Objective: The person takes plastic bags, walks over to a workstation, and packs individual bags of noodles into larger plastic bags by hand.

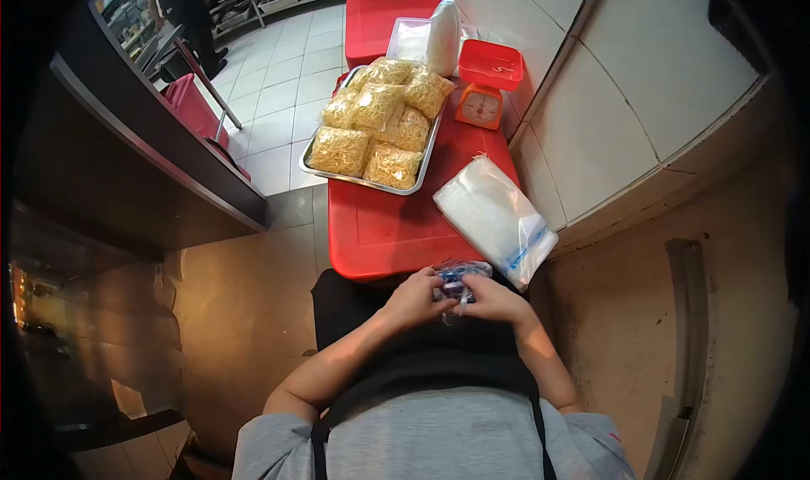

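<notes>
Over my lap, just off the near edge of the red table [380, 242], I hold a small clear plastic packet [456, 283] with blue and purple in it. My left hand [413, 298] closes on its left side, and my right hand [496, 301] pinches its right side. What exactly the packet contains is too small to make out. Beyond my hands, a stack of clear plastic bags [494, 214] lies slanted on the table's right side. A metal tray [317, 173] farther back bears several bags of yellow noodles [339, 149].
An orange scale [480, 107] with a red pan [491, 63] stands by the tiled wall at right. Behind the tray are a clear container [408, 37] and an upright white bag [443, 40]. A person in dark clothes [187, 16] stands at upper left, near a pink bin [192, 107].
</notes>
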A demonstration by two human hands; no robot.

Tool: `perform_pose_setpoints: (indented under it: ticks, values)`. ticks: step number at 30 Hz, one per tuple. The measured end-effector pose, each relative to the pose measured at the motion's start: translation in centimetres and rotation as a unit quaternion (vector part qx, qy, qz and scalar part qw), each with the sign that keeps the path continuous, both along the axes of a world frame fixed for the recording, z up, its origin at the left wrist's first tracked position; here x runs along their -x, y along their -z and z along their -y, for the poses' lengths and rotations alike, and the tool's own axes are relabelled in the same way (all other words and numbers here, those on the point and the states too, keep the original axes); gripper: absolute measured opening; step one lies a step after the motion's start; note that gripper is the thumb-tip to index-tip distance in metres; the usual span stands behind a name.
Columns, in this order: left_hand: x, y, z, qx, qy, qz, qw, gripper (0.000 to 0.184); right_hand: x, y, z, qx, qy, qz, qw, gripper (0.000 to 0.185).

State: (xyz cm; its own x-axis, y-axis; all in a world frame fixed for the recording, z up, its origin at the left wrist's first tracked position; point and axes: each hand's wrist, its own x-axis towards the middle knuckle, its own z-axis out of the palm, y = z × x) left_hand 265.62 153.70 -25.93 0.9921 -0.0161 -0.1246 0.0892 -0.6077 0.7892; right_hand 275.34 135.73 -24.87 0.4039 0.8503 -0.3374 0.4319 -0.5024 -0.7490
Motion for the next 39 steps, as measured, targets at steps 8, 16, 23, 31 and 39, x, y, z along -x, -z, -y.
perform_pose_setpoints:
  ticks: [8, 16, 23, 31, 39]
  values:
    - [-0.9, 4.0, -1.2, 0.029, -0.041, -0.026, 0.998, 0.024, 1.8, -5.5, 1.2, -0.255, 0.051, 0.013, 0.965, 0.027]
    - [0.7, 0.3, -1.5, -0.012, -0.012, 0.061, 0.998, 0.047, 1.3, 3.0, -3.6, 0.087, -0.033, 0.141, 0.986, 0.031]
    - [1.4, 0.6, -4.5, -0.082, -0.004, -0.023, 0.996, 0.058, -1.0, -6.4, 0.1, -0.166, 0.058, -0.139, 0.974, 0.034]
    - [1.6, -0.2, -3.5, -0.050, 0.029, 0.021, 0.998, 0.061, -18.1, 9.9, 5.9, 0.086, 0.344, 0.339, 0.871, 0.073]
    - [3.4, 0.7, -5.0, -0.009, -0.016, -0.043, 0.999, 0.057, -18.8, 8.5, 8.0, 0.106, 0.355, -0.048, 0.928, 0.068]
